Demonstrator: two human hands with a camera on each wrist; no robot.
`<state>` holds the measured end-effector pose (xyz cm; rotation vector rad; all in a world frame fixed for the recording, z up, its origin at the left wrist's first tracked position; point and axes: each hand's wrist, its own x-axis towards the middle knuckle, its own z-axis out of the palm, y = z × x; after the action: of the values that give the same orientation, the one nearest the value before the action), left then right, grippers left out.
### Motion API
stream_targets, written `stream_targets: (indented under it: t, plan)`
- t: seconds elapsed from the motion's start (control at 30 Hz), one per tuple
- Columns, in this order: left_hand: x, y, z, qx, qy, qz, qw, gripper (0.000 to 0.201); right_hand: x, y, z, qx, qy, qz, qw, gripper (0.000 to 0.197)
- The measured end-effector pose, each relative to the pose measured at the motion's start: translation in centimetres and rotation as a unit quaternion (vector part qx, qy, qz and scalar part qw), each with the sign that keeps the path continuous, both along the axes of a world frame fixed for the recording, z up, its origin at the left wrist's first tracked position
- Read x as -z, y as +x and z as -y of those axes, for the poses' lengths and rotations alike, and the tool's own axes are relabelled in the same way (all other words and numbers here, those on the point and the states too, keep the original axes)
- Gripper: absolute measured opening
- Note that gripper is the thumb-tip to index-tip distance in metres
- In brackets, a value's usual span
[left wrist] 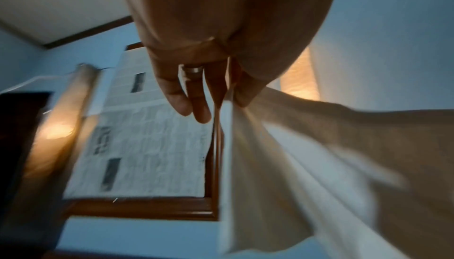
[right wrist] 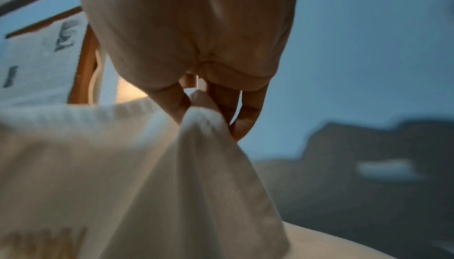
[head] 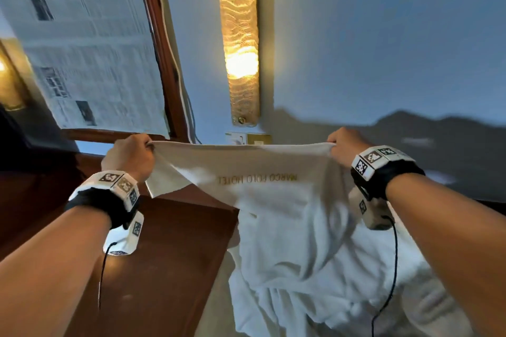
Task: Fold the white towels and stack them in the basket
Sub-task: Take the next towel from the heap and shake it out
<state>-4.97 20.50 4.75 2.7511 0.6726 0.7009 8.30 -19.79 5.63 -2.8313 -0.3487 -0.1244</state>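
Towel: while stretched below the wall lamp point(head: 237, 38), the white towel point(head: 273, 200) is held aloft.
Left hand point(head: 128, 156): one top corner is pinched.
Right hand point(head: 346, 145): the other corner is gripped.

Towel point(head: 273, 200) hangs between left hand point(head: 128, 156) and right hand point(head: 346, 146).

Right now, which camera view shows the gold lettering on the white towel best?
The head view: the whole gold lettering on the white towel shows, upside down. The right wrist view catches only a blurred piece of it at the bottom left; the left wrist view shows none.
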Motion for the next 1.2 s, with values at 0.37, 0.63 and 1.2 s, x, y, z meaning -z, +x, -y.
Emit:
stream_targets:
  t: [0.37,0.63,1.2]
  plan:
    - [5.2,2.9,5.5,0.395,-0.269,0.010,0.879,0.033,-2.3,-8.9,-19.3,-0.166,0.020,0.074,0.983,0.021]
    - [3.8,2.2,-5.3,0.411,-0.265,0.035,0.871,0.029,1.6,-8.9,-16.3,-0.055,-0.022,-0.056,0.997,0.032]
    - [2.6,-0.9,-8.0,0.441,-0.285,0.108,0.844,0.018,0.2,-10.5,-32.0,-0.182,0.203,0.146,0.951,0.004]
